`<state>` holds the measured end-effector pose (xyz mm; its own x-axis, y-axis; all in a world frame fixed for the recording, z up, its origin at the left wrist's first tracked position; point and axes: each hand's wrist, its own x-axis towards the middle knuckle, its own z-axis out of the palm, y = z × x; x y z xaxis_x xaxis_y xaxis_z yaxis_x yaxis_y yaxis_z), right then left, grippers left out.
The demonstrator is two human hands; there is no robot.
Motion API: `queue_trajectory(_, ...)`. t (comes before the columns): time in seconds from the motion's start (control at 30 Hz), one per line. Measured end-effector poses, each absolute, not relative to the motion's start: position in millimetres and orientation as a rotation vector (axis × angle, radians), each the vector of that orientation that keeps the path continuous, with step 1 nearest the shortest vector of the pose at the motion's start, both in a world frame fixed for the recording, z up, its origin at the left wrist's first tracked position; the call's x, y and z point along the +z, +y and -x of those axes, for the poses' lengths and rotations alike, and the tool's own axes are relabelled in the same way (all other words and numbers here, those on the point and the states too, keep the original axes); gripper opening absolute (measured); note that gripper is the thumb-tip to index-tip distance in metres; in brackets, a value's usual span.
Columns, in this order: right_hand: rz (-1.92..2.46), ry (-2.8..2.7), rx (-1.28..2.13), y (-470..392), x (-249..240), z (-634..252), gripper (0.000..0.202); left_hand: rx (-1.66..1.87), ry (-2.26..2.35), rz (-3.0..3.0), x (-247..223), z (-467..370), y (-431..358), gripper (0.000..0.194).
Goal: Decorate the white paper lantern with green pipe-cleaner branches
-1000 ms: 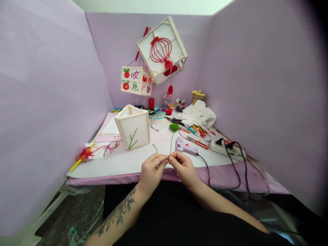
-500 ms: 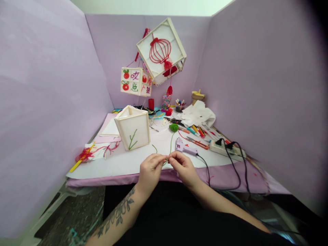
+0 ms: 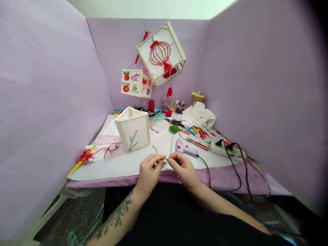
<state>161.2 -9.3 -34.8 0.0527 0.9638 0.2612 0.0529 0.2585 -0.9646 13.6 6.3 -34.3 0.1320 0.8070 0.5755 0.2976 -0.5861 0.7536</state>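
Note:
Green yarn (image 3: pixel 172 143) runs from a small green ball (image 3: pixel 173 128) down to my hands near the table's front edge. My right hand (image 3: pixel 182 167) pinches it between thumb and forefinger, with a small loop at the fingertips. Just left of that loop, my left hand (image 3: pixel 150 171) has its thumb and forefinger slightly apart; the other fingers are curled. A three-sided white paper lantern (image 3: pixel 135 133) with a wooden frame stands beyond my left hand, green yarn branches on its front. A short green yarn piece (image 3: pixel 154 149) lies beside it.
A lilac glue gun (image 3: pixel 187 149) lies beyond my right hand, its cord hanging over the edge. Orange scissors (image 3: pixel 198 143), markers and a power strip (image 3: pixel 227 151) are on the right. Red yarn (image 3: pixel 85 155) lies left. Decorated lanterns (image 3: pixel 161 51) hang at the back.
My left thumb and forefinger have parted slightly from their pinch, leaving a small green loop visible at my right fingertips. The view has tilted slightly.

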Motion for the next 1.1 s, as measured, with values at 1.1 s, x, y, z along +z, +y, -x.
queue_trajectory(1.1, 1.099, -1.309, 0.986, -9.1, -41.4, -164.9, 0.019, 1.709, 1.761, -2.276, -40.8, 109.3, 86.0, 0.018)
